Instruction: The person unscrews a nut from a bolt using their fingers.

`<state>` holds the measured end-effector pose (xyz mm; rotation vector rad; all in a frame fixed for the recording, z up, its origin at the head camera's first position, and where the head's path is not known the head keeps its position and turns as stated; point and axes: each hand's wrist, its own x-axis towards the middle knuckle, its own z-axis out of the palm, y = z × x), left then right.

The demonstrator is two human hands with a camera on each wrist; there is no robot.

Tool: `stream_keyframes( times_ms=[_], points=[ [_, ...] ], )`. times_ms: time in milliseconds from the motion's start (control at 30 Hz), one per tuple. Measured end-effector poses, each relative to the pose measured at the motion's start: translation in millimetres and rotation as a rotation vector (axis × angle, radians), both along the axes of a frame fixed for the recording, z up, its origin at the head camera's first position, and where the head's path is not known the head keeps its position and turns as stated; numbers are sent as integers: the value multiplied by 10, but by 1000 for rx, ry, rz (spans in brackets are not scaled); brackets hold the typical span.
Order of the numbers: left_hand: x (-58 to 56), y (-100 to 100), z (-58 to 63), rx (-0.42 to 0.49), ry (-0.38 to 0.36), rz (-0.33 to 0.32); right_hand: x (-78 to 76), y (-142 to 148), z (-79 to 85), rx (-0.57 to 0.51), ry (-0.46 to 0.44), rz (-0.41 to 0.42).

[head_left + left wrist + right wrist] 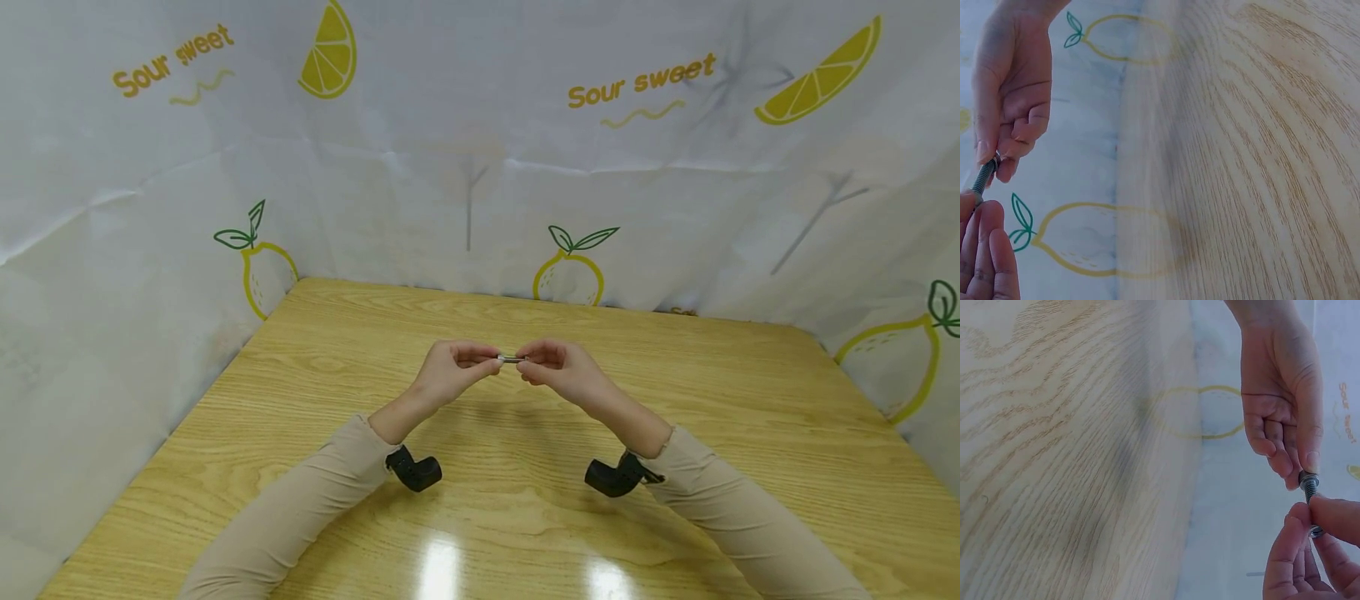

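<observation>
Silver-grey threaded metal bolt held above wood-grain table, long axis L–R, approx. parallel to table's far edge. L hand pinches wide end; R hand pinches opp. end, w/ silver metal ring. Both equally near.

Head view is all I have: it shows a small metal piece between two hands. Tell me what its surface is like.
Observer: The left wrist view shows ridges along the metal piece, like a screw thread.
Operator: Now describe the end at the right hand.
Observer: In the right wrist view, a round metal ring, perhaps a nut, shows in that hand's grip.
</observation>
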<state>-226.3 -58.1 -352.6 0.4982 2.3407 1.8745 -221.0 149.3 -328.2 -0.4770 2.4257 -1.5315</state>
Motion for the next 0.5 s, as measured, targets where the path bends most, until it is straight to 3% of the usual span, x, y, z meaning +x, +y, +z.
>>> stream_keyframes(
  times_ms=[500],
  points=[
    [-3,1,-3,10,-11,-4,8,8,-12,-37,18,-34]
  ],
)
